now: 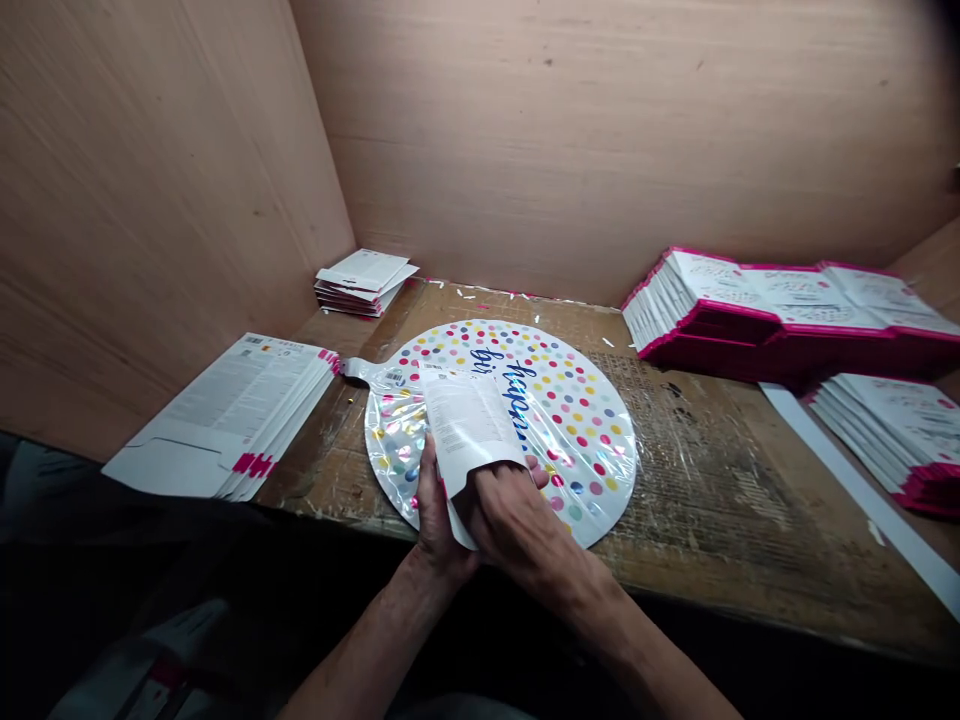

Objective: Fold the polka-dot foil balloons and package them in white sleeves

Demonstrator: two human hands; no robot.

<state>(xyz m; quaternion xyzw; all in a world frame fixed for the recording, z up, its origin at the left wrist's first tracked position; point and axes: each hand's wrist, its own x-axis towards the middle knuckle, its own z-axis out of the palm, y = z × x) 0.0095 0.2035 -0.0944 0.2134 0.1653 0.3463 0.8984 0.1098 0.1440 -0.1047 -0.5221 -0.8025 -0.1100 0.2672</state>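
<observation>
My left hand (436,520) is closed around a white printed paper envelope (480,425), thumb along its left side. Fingertips show past the envelope's right edge and appear to be the same hand's. The envelope is tilted, its mouth toward me. My right hand (517,520) reaches into that mouth, so its fingers are hidden and I cannot see whether they hold anything. Beneath both hands lies a flat round foil balloon (592,400) with coloured dots and blue lettering, partly covered by the envelope. Its narrow tail points left.
A stack of white envelopes (225,400) sits at the left, with a smaller stack (367,270) behind it. Pink-edged packets (787,290) stand in rows at the back right, and more packets (900,420) lie nearer. Wooden panels (600,130) enclose the taped cardboard surface (697,480).
</observation>
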